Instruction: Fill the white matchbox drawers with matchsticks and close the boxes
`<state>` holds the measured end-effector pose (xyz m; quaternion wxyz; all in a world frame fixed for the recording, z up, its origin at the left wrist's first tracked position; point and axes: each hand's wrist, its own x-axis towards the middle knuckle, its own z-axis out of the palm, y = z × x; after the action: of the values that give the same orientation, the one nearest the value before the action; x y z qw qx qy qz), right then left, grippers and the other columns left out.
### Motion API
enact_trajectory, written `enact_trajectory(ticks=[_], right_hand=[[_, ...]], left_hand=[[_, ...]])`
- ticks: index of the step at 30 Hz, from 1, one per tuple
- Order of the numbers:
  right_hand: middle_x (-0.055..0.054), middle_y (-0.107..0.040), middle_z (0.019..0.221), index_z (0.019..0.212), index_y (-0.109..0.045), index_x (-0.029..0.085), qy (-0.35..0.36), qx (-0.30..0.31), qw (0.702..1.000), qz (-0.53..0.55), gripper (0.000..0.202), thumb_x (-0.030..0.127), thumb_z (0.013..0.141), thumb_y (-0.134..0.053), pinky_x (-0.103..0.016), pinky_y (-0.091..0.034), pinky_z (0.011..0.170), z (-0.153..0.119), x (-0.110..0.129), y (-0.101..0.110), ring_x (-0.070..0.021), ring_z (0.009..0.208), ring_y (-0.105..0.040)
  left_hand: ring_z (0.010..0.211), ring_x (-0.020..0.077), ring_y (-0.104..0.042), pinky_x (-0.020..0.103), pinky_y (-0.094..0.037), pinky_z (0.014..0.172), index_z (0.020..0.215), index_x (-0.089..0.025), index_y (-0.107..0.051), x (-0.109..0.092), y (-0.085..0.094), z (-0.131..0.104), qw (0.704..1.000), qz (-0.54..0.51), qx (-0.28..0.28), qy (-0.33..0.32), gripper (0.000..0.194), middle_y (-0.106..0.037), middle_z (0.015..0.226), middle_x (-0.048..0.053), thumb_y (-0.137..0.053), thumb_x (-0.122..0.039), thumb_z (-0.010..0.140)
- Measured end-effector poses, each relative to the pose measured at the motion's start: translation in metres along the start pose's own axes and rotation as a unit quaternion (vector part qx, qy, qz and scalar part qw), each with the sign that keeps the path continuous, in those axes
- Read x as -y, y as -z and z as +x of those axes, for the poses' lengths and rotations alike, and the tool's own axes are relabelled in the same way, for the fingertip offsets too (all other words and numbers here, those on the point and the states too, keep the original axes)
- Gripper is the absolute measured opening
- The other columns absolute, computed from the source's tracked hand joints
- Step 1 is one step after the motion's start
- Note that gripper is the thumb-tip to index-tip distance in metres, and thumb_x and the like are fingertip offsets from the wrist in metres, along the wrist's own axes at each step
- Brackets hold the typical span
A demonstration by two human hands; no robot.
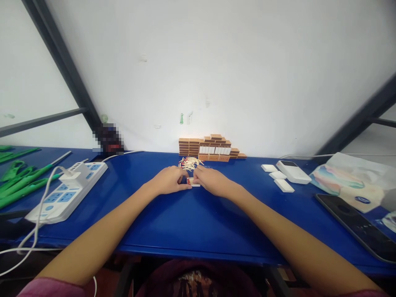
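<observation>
From my end, I see the small white tray [196,185] on the blue table [185,222], part-filled with matches; my left hand [168,180] pinches its left end, while my right hand [212,180] curls over the other, and whether it grips anything I can't tell. I judge things partway along: matchboxes [189,147] stand stacked against the wall [247,82], but a loose heap of matches [189,163] lies unboxed and three white trays [284,185] sit apart at right.
</observation>
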<state>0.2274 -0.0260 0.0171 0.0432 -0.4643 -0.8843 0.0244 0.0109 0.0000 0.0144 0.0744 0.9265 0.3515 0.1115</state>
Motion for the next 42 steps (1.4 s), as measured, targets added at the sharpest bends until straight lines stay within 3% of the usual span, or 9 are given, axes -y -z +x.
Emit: enact_trajectory(ticks=[6,12,18,32,39,42], right_hand=[[-0.013,-0.065,0.111,0.102,-0.063,0.015,-0.005,0.004,1.000,0.003,0.015,0.026,0.106,-0.054,-0.030,-0.040,0.069,-0.001,-0.002,0.000,-0.0225,0.088,-0.063],[-0.006,-0.063,0.102,0.097,-0.063,0.018,0.034,-0.050,0.993,0.105,0.010,0.025,0.103,-0.060,-0.027,-0.038,0.071,0.000,-0.003,-0.004,-0.0177,0.087,-0.059],[-0.006,-0.061,0.103,0.095,-0.064,0.016,0.064,-0.039,0.987,0.146,0.009,0.018,0.102,-0.058,-0.027,-0.039,0.073,0.001,-0.007,-0.010,-0.0158,0.083,-0.057],[-0.009,-0.061,0.104,0.099,-0.060,0.016,0.053,0.004,0.991,0.120,0.016,0.025,0.106,-0.051,-0.030,-0.045,0.076,-0.005,-0.002,-0.006,-0.0182,0.082,-0.059],[-0.010,-0.061,0.103,0.095,-0.060,0.016,0.040,-0.005,0.995,0.087,0.017,0.021,0.105,-0.048,-0.030,-0.043,0.074,-0.005,-0.004,-0.005,-0.0195,0.083,-0.058],[-0.009,-0.061,0.100,0.091,-0.060,0.018,0.047,-0.047,0.991,0.115,0.022,0.020,0.106,-0.045,-0.029,-0.043,0.077,-0.004,-0.011,-0.001,-0.0195,0.087,-0.058]], left_hand=[[0.068,0.0178,-0.061,0.028,-0.034,0.059,0.098,-0.021,-0.073,-0.001,0.000,0.000,1.000,0.005,0.001,0.001,0.033,-0.070,0.077,0.002,-0.067,-0.053,0.092],[0.067,0.0174,-0.060,0.029,-0.033,0.058,0.088,-0.019,-0.067,-0.002,0.000,-0.001,1.000,0.017,-0.008,-0.003,0.034,-0.070,0.079,0.003,-0.067,-0.053,0.092],[0.068,0.0178,-0.062,0.029,-0.033,0.058,0.088,-0.020,-0.067,-0.005,0.002,-0.001,1.000,0.015,-0.004,0.001,0.031,-0.070,0.079,0.003,-0.067,-0.050,0.091],[0.066,0.0165,-0.059,0.028,-0.033,0.058,0.085,-0.020,-0.067,-0.007,0.001,-0.001,1.000,0.020,0.000,-0.003,0.028,-0.068,0.076,0.002,-0.067,-0.047,0.092],[0.069,0.0174,-0.061,0.028,-0.034,0.060,0.091,-0.020,-0.070,-0.006,0.001,-0.001,1.000,0.026,0.002,-0.005,0.028,-0.069,0.078,0.002,-0.068,-0.048,0.092],[0.070,0.0180,-0.062,0.028,-0.035,0.061,0.099,-0.021,-0.073,-0.006,0.003,-0.001,1.000,0.025,-0.009,-0.006,0.029,-0.070,0.079,0.002,-0.068,-0.049,0.092]])
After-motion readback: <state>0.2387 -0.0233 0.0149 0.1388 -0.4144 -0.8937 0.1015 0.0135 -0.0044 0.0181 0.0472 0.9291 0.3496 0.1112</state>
